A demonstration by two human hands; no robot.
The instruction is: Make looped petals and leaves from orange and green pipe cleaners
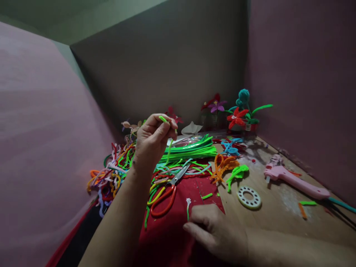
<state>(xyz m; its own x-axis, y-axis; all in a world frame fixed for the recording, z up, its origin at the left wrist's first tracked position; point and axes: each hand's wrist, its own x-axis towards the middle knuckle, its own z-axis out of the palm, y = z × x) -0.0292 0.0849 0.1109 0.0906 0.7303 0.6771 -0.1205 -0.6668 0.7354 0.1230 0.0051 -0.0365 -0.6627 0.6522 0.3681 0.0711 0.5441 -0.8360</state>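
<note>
Strip of thin green fuzzy chenille point(163, 119), pinched in left hand point(153, 132), judged light, pliable, best held near its end; right hand point(215, 231), near, grips white-tipped slim green stem point(188, 210).

Pipe-cleaner bundle point(198, 151) behind scissors point(173, 181)

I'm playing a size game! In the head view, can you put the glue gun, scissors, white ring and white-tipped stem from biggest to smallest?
1. Glue gun
2. Scissors
3. White ring
4. White-tipped stem, counting only what shows; the right hand may hide more.
</note>
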